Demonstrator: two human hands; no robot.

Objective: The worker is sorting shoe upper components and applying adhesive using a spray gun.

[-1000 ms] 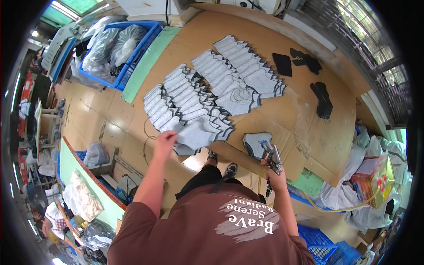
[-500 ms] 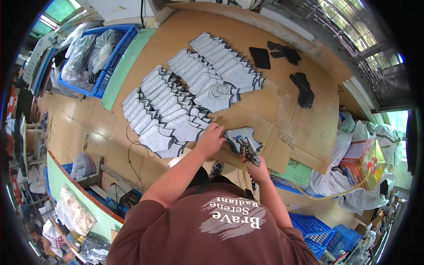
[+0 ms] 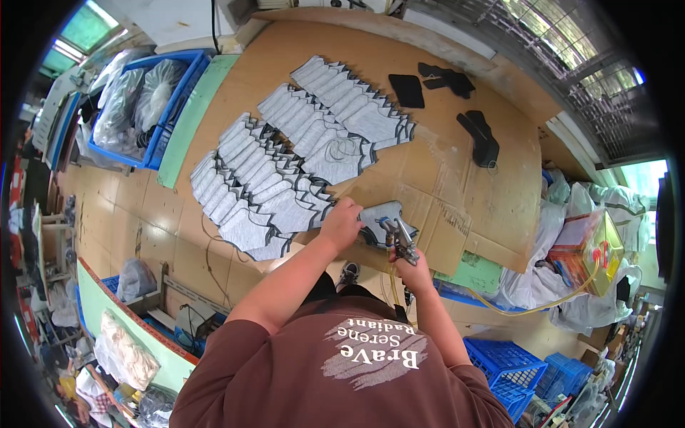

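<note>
My left hand (image 3: 342, 223) is at the near edge of the cardboard-covered table, its fingers curled together against the left side of a grey sock (image 3: 376, 214) with dark trim. What the fingertips pinch, if anything, is hidden. My right hand (image 3: 414, 271) is closed round a silvery metal hand tool (image 3: 401, 241) with a blue part and a yellow hose. The tool's front end overlaps the near grey sock in this view. Beyond my left hand, many grey socks (image 3: 275, 182) with dark edges lie overlapped in slanting rows.
Black socks (image 3: 479, 139) and a black flat piece (image 3: 406, 91) lie at the far right on the cardboard (image 3: 492, 214). A blue crate (image 3: 158, 146) with bagged goods stands far left. The yellow hose (image 3: 499, 311) runs right to a yellow box (image 3: 606, 250). Blue crates (image 3: 503, 364) stand lower right.
The whole view has shifted slightly left. My left hand has come a little closer to the near grey sock. My right hand keeps its grip on the metal tool.
</note>
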